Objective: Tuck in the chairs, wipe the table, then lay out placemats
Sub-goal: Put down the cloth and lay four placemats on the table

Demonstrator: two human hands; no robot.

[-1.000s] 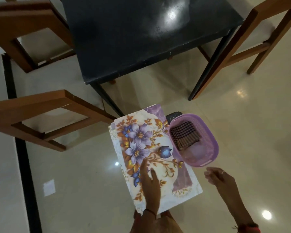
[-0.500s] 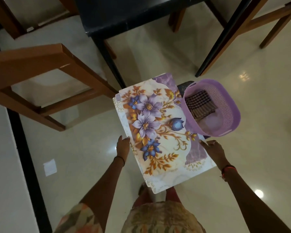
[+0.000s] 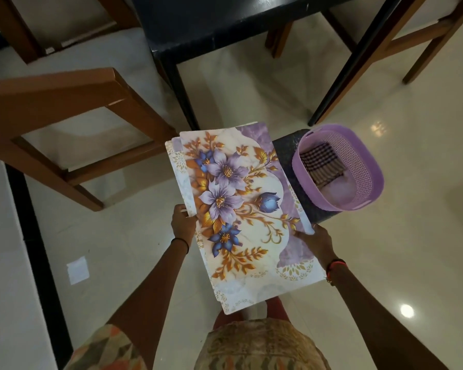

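A stack of floral placemats (image 3: 241, 209), white with purple and blue flowers and gold leaves, is held flat in front of me. My left hand (image 3: 182, 222) grips the stack's left edge. My right hand (image 3: 317, 243) grips its right edge from below. Beside the stack a purple plastic basket (image 3: 369, 166) holds a folded checked cloth (image 3: 320, 162) and sits on a small dark stool (image 3: 289, 156). The dark table (image 3: 225, 25) stands ahead at the top of the view. A wooden chair (image 3: 64, 102) stands at the left.
Another wooden chair (image 3: 417, 30) stands at the upper right, next to a black table leg (image 3: 342, 76). A third chair (image 3: 14, 25) shows at the upper left. The glossy tiled floor (image 3: 412, 249) has a black inlaid strip (image 3: 35, 249) at the left.
My left hand left the top of the mats and took their left edge. My right hand moved in and took the right edge. The stack now sits higher, tilted off the stool.
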